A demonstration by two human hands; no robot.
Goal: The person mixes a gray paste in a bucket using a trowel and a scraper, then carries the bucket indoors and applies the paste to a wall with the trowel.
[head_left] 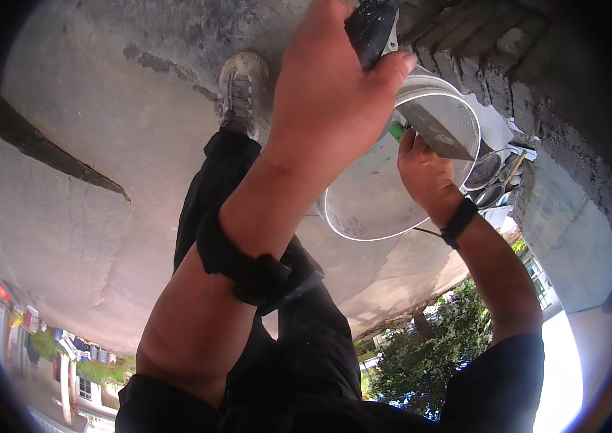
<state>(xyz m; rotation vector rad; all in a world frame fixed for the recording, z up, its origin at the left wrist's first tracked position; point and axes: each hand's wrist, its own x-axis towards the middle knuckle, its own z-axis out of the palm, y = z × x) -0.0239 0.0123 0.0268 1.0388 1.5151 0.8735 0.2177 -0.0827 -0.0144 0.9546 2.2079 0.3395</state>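
My left hand (333,86) is raised high and near the camera, its fingers around the black handle (371,32) of a tool. A pierced metal piece shows beside that handle; the rest of the tool is cut off by the picture's top edge. Below and to the right is a white plastic bucket (376,189), its inner wall smeared grey. Inside its mouth my right hand (427,168) grips a trowel by its green handle (396,130). The trowel's flat, grey-stained metal blade (441,130) reaches the bucket's far side. My left thumb overlaps the bucket rim in view; contact cannot be told.
A rough grey masonry surface (500,59) with ridged edges runs along the upper right. Round containers (487,173), a stick and white scraps lie beyond the bucket. My shoe (241,92) rests on the concrete floor (78,97). A dark gap (57,149) cuts the floor at left.
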